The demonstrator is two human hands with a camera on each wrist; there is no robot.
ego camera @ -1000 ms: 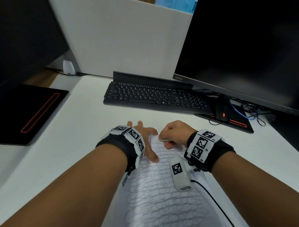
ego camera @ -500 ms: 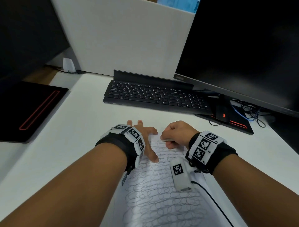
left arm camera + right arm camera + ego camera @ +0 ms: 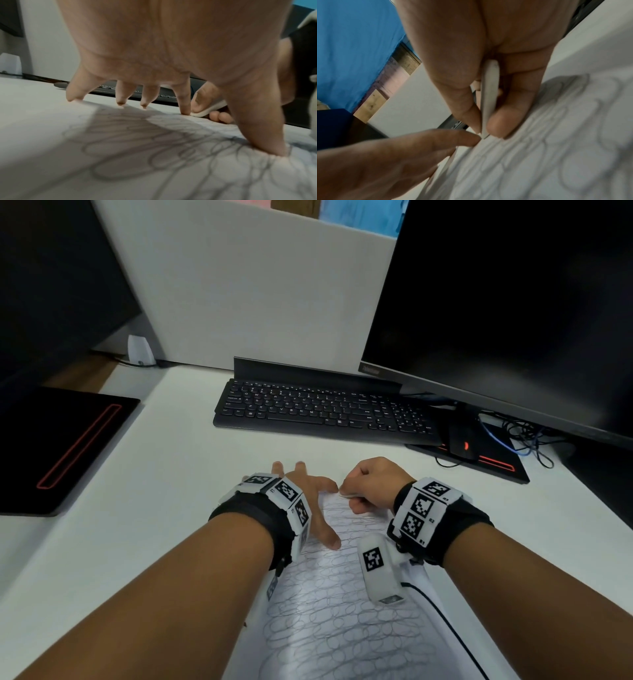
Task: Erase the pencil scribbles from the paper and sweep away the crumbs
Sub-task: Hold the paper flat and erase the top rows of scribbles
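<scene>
Head view: the paper lies on the desk in front of the keyboard, loops of scribble covering nearly all that shows. The left hand rests on its far left part, fingers spread. The right hand is curled at the far edge, a thin white eraser showing under it.

Left wrist view: fingertips and thumb stand apart and press the sheet flat; the eraser sits just beside the index finger.

Right wrist view: thumb and fingers pinch the eraser, its lower end on the paper at the top of the scribble. The picture is blurred, so I cannot tell whether any crumbs lie there.

Progress: barely begun, judging by the untouched loops.

Risk: the left hand pins only one side, so a hard stroke towards the free right edge could buckle or crease the sheet. The eraser is thin and held on its end, so it may bend or slip, and the right wrist could smear graphite below.
</scene>
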